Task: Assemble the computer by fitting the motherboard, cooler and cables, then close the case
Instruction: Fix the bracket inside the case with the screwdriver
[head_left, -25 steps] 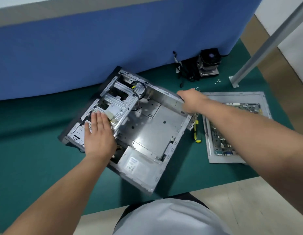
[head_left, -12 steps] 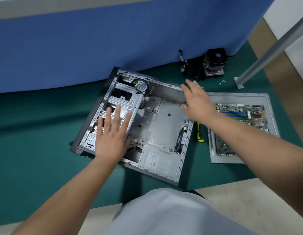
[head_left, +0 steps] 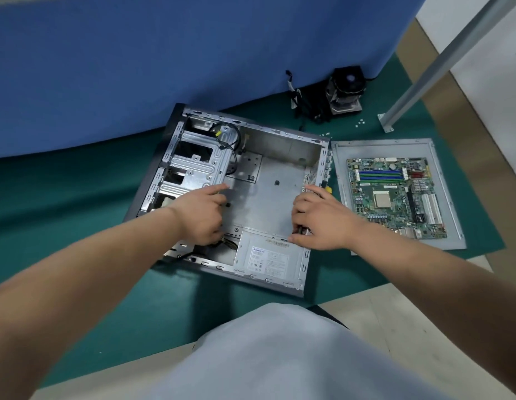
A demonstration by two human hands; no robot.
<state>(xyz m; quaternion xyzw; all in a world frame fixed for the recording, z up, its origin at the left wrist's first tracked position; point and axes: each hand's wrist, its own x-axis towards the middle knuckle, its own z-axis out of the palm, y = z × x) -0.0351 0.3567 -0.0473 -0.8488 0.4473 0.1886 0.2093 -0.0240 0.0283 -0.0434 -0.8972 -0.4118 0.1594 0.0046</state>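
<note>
From the head camera, the open case is lying flat on the green mat. The left hand is pointing a finger inside it, gripping nothing visible; the right hand is curling over something dark at the rear edge, unclear what. The motherboard is resting on the side panel beside the case: stiff, light, probably fragile, best lifted by its edges.

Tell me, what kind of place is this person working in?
Probably a computer assembly or repair workbench, not a home desk. An open computer case lies on a green mat, a bare motherboard rests on the removed side panel, and a CPU cooler waits by a blue partition.
</note>
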